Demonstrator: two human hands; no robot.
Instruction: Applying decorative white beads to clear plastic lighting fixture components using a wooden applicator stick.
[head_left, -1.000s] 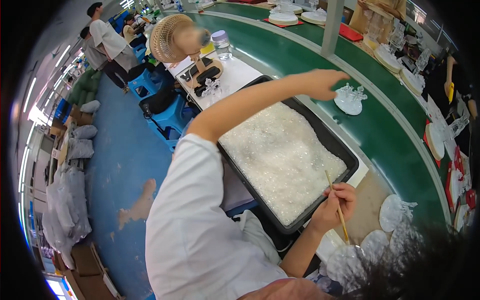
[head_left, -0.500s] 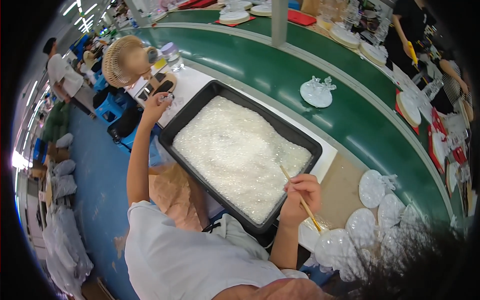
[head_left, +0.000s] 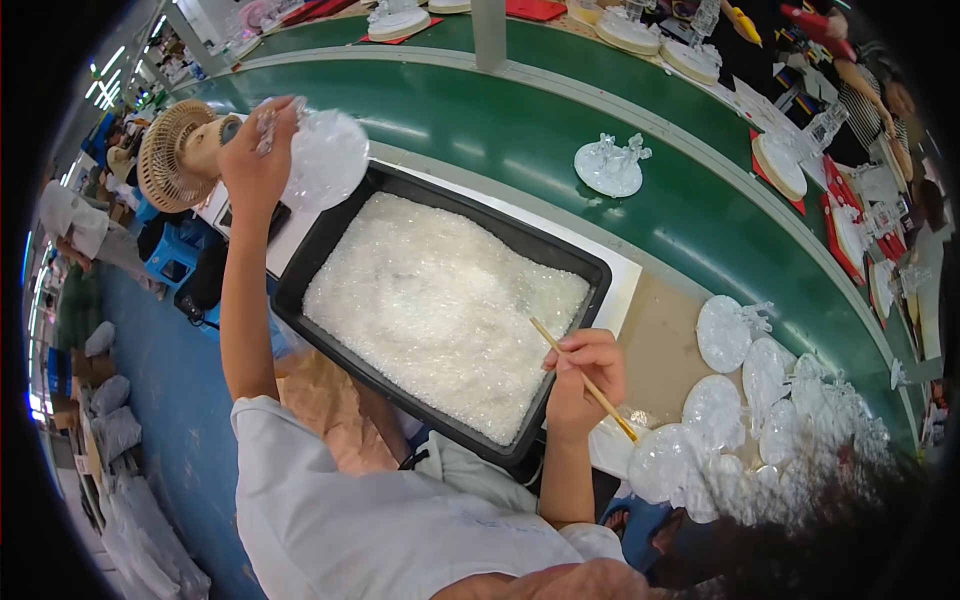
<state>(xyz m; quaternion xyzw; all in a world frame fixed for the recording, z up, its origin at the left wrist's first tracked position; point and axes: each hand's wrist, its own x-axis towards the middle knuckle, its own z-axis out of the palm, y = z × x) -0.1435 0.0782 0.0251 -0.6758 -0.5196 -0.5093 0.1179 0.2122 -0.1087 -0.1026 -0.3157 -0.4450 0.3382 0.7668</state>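
My left hand (head_left: 256, 165) is raised beside the fan, its fingers closed on the clear figure part of a white glittery round ornament. The ornament's disc-shaped base (head_left: 328, 162) is tilted up, its flat face showing, by the black tray's far left corner. My right hand (head_left: 588, 375) pinches a slim wooden paintbrush (head_left: 602, 398) over the tray's near right edge. One end of the brush points over the granules; the gold-banded end slants toward the finished-looking discs. The black tray (head_left: 440, 205) holds a broad heap of white sparkling granules (head_left: 440, 310).
A green conveyor belt (head_left: 480, 150) runs past the table, carrying one disc ornament (head_left: 610, 167). Several similar ornaments (head_left: 725, 335) crowd the right. A beige fan (head_left: 172, 160) stands at the left. Brown paper (head_left: 325, 405) lies over my lap. People work across the belt.
My left hand has risen away from the tabletop, and the white disc has come into sight beneath its grip. My right hand still holds the brush. The view has shifted to the right.
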